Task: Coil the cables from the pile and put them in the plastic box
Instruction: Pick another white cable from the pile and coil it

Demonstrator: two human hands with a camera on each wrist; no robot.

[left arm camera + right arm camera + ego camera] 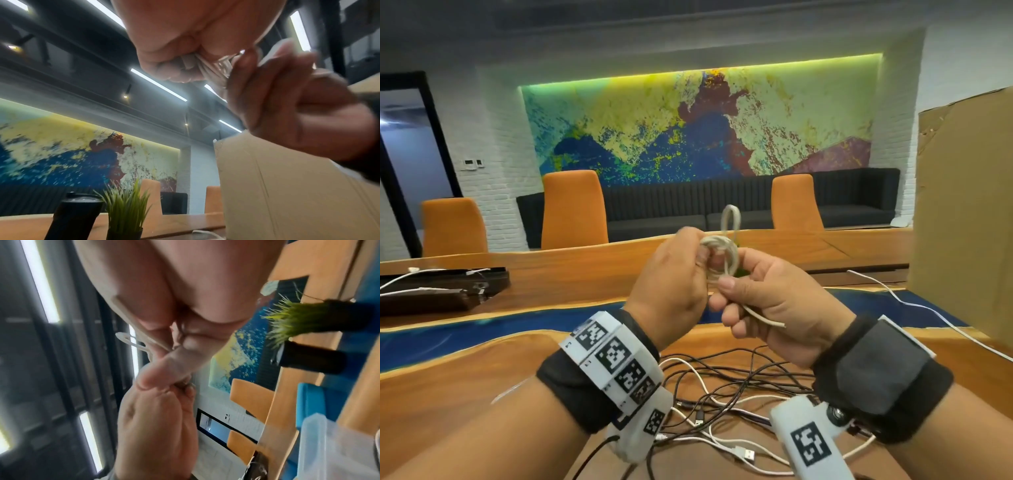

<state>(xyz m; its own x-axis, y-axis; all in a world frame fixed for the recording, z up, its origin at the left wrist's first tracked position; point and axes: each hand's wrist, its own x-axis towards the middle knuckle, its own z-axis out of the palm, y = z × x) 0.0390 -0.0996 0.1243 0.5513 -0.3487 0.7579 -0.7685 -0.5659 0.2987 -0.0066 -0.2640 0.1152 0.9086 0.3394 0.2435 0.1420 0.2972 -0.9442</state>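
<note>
Below our wrists the pile (726, 394) of loose cables lay uncoiled on the table (465, 394); we held one white cable (720, 253) above it, left hand (671, 284) gripping the coil, right hand (767, 305) pinching its tail; plastic box (337, 444) awaited

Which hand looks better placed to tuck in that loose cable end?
Probably the right hand: the loose end already runs through its fingers. The left hand grips the white coil, so it seems better left steadying the loops.
</note>
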